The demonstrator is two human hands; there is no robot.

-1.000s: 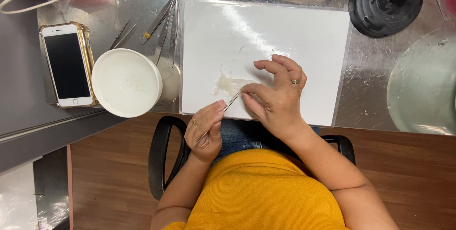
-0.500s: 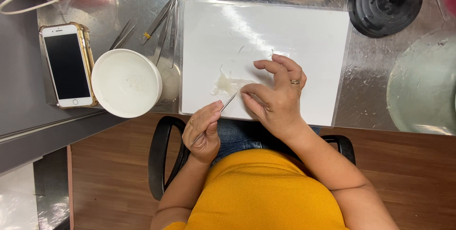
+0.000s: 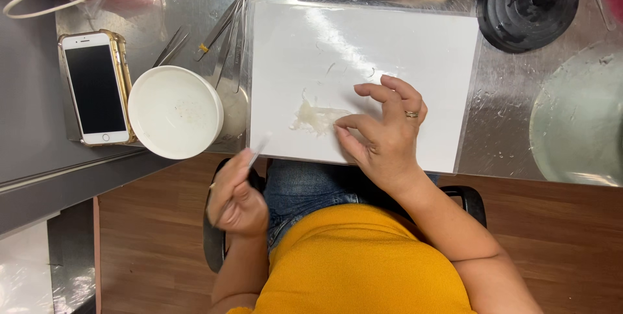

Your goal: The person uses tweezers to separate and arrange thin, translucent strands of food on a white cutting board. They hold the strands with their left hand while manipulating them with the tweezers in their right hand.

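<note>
Left hand back — off white board

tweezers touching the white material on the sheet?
No: the tweezers in the left hand sit off the sheet, apart from the white material.

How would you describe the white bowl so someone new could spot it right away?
Start at the big white sheet on the steel table. Just off the sheet's near left corner sits the white bowl, with a smartphone on its other side. It is the only round, shallow white container there; the tweezers behind it are thin metal.
</note>
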